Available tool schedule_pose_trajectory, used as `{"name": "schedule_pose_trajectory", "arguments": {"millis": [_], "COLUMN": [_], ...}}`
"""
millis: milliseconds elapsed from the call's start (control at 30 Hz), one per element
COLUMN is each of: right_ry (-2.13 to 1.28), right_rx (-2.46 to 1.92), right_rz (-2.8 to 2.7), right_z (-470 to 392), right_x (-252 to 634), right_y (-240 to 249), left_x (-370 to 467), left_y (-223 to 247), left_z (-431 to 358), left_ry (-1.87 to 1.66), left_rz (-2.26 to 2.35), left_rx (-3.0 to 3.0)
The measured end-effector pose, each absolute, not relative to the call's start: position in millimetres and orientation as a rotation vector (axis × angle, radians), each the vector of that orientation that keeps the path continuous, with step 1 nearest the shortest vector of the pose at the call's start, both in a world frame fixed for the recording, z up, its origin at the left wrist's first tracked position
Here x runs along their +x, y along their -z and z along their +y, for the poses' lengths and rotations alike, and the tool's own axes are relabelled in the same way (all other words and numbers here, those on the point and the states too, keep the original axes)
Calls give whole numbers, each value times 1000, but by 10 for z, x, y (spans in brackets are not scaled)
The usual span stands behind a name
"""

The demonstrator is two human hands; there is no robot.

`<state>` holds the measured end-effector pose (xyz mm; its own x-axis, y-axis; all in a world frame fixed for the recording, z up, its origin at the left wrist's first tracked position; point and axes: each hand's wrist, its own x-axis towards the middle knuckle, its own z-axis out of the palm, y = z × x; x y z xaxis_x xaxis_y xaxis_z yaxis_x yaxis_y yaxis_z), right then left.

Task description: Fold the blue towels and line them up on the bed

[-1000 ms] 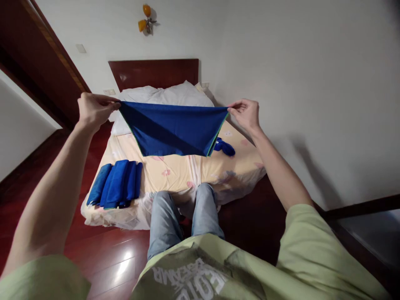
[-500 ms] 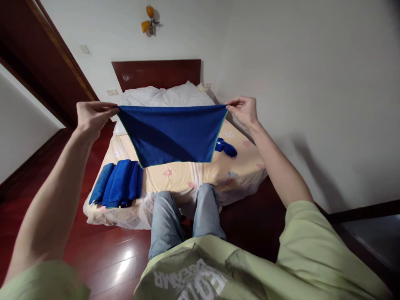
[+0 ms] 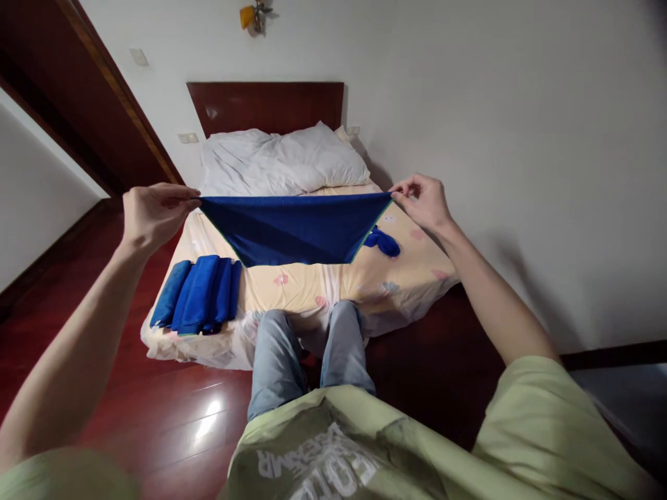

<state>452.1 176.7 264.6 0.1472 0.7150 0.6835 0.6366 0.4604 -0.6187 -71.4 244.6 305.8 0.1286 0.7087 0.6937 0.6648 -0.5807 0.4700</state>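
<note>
A blue cloth (image 3: 294, 229) with a thin green edge is stretched out above the bed, its top edge taut between my hands. My left hand (image 3: 156, 214) pinches the top left corner. At the top right corner, my right hand (image 3: 424, 201) is closed on the cloth between thumb and fingers. Several folded or rolled blue cloths (image 3: 201, 295) lie side by side on the bed's near left corner. Partly behind the held cloth's right edge, a small crumpled blue item (image 3: 385, 243) rests on the sheet.
The bed (image 3: 281, 286) has a pale flowered sheet, white pillows (image 3: 281, 160) and a dark wooden headboard (image 3: 271, 107). My knees are near its front edge. A white wall (image 3: 521, 139) stands on the right, a wall lamp (image 3: 253, 17) above.
The cloth's top edge is lower in view and pulled wider, and the hanging part looks shorter. My hands are slightly lower and farther apart. The view has tilted downward.
</note>
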Motion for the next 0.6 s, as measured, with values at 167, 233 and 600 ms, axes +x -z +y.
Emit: {"name": "schedule_pose_trajectory", "arguments": {"millis": [167,233,600], "right_ry": [-350,-454,-568], "right_rx": [-1262,-1293,-1527], "right_rz": [-1580,-1602,-1923], "right_z": [1433,1343,2066], "right_x": [4519,4528,4547], "right_y": [-2580,-2582,-2072], "left_x": [-837,-893,-798], "left_y": [-2989,-2982,-2240], "left_z": [2132,2086,3003], "left_ry": [-1174,-1023,-529], "left_rz": [1492,1428,1339], "left_rx": [2247,2201,1903]}}
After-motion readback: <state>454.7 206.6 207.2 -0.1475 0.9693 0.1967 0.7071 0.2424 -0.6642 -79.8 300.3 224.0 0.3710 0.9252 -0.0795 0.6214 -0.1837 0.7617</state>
